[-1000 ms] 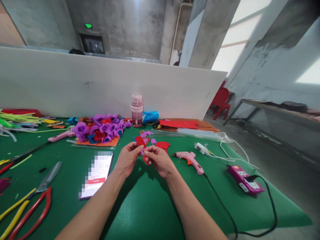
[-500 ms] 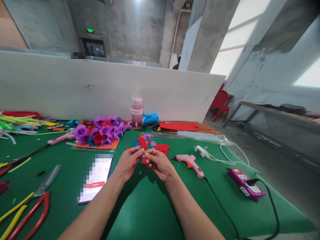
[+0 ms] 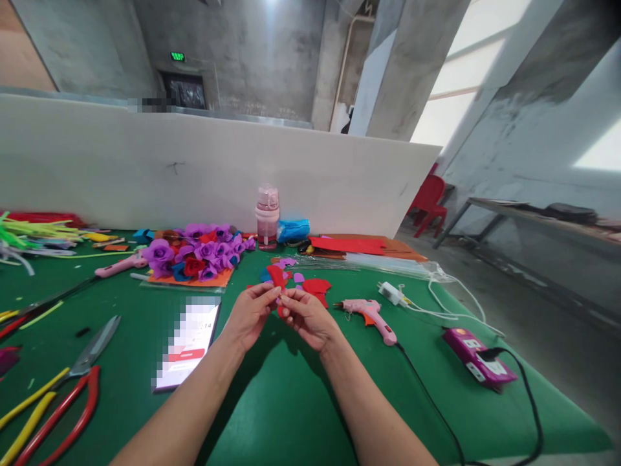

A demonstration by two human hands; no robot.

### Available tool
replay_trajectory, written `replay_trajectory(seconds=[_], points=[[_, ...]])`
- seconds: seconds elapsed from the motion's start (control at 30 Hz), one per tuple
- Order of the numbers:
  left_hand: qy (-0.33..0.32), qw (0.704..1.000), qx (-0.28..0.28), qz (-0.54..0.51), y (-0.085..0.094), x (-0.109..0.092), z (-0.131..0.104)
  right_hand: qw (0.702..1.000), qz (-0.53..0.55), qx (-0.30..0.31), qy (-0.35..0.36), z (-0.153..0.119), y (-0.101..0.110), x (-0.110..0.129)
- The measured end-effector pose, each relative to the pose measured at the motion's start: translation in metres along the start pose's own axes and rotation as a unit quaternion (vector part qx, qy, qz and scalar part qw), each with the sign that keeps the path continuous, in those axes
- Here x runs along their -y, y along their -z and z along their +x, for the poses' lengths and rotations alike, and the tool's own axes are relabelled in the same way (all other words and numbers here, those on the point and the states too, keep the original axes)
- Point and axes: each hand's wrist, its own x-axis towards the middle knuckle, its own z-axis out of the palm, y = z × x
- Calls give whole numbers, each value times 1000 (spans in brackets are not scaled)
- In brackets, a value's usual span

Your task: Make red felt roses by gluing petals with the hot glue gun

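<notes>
Red piece (image 3: 276, 276) has turned more upright.
Left hand (image 3: 252, 314) and right hand (image 3: 309, 317) pinch it, left of the pink glue gun (image 3: 371, 314).

Left hand (image 3: 253, 314): raised at centre, thumb and index fingertips pinched together, back of the hand partly in view.
Right hand (image 3: 309, 318): level with its counterpart, thumb and forefinger closed in a pinch, other fingers curled beneath.
Spacing: fingertips of both meet or nearly meet; contact cannot be confirmed.
Left forearm (image 3: 182, 401): bare, angled inward from lower left.
Right forearm (image 3: 373, 401): bare, angled inward from lower right.
</notes>
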Motion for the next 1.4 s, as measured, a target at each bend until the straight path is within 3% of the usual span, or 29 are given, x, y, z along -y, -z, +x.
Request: replay_trajectory(seconds=[0.77,1.2,1.4], points=[[13,999,47,-1,5,-4,1,999,-13,-5,33,0,-1,-3],[-7,999,42,22,3,-6,-2,1000,-10,10,15,1,-2,-8],[-17,1000,2,14,1,-8,-4,999,-38,1,38,0,-4,-9]])
